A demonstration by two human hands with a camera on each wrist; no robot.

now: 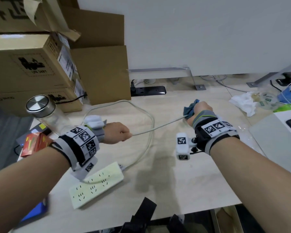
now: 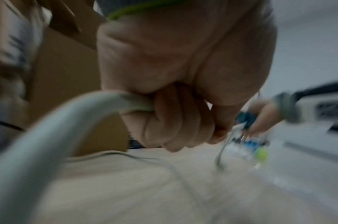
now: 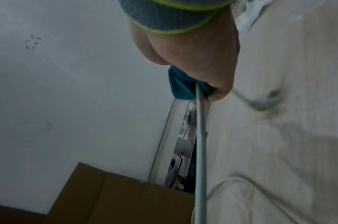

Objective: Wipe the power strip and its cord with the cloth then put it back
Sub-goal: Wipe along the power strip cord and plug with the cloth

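The power strip (image 1: pixel 97 184) lies flat on the table (image 1: pixel 183 182), nearest the person, under the left forearm. Its long axis runs diagonally, from the near left to the far right. The cord (image 1: pixel 158 127) leaves the strip at its far right end, loops away across the table, and curves back toward the left hand.

The left hand (image 1: pixel 116 132) is above the table, beyond the strip. Its fingers (image 2: pixel 173 125) are curled into a fist clamped on the cord; the left wrist view shows the cord entering the fist from the side.

From the left fist the cord runs as a straight, raised span to the right and slightly away. This span is the axis that governs the coming stroke.

The right hand (image 1: pixel 201 111) is farther out and to the right. It is closed around the blue cloth (image 1: pixel 191 109), and the cloth is wrapped around the cord. The right wrist view shows the cord emerging from the cloth (image 3: pixel 185 86) in a straight line.

Judgement: the wipe in hand is on the cord. The left hand serves as the anchor; the right hand would travel along the span with the cloth. The plug end cannot be identified with certainty. The strip has yet to be put back.

Beyond both hands, cardboard boxes (image 1: pixel 99 73) and a black power strip (image 1: pixel 148 90) stand against the wall.
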